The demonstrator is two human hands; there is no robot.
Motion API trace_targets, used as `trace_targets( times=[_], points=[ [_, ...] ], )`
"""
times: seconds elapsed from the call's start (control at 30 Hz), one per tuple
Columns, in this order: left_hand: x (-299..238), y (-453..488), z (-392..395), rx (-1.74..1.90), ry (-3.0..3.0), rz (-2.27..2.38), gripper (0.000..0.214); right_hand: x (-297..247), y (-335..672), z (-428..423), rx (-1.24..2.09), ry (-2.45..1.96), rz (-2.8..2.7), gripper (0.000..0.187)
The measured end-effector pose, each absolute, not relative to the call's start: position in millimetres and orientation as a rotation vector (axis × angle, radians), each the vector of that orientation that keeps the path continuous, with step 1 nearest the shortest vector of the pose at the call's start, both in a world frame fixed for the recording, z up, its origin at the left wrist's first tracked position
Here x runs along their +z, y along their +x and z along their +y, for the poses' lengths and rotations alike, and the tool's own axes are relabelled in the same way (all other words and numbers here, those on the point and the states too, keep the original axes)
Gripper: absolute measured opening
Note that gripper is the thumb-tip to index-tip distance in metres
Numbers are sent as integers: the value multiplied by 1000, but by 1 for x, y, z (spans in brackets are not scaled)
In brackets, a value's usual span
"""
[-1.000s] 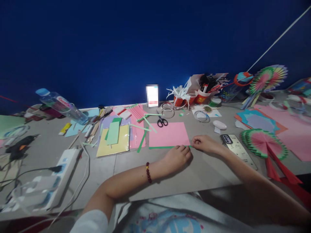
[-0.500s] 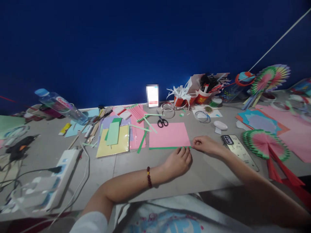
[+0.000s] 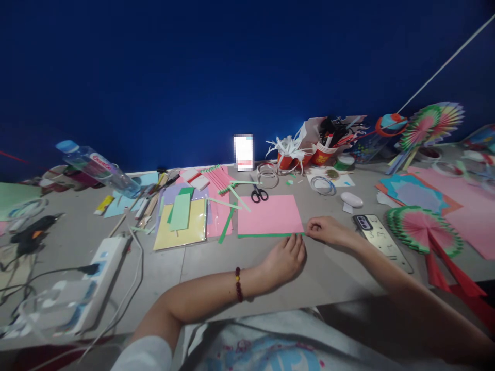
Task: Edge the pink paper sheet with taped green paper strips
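A pink paper sheet lies flat on the table, with a green paper strip along its near edge. My left hand, with a dark bead bracelet on the wrist, rests its fingertips on the strip near the sheet's right corner; the fingers lie side by side. My right hand is closed just right of that corner, thumb and fingers curled together at the strip's end. Whatever is between them is hidden. Black-handled scissors lie across the sheet's far edge.
Left of the sheet are a yellow paper pack, a loose green strip and a power strip. A phone and a pink-green paper fan lie to the right. Paper cups line the blue wall.
Both hands stay in place at the sheet's right corner. The whole view shifts very slightly; nothing is picked up or let go.
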State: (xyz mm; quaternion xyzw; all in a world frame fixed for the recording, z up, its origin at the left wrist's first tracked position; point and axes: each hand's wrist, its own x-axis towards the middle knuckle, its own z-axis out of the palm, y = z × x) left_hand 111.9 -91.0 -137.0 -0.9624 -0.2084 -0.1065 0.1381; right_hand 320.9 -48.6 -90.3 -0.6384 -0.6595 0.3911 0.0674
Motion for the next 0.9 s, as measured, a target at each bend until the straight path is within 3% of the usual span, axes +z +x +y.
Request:
trace_targets(
  times=[0.9],
  points=[
    [-116,107,-72,-239,-3074,-523,34,-91,322,-39,1212,-1936,-2083,12]
  ],
)
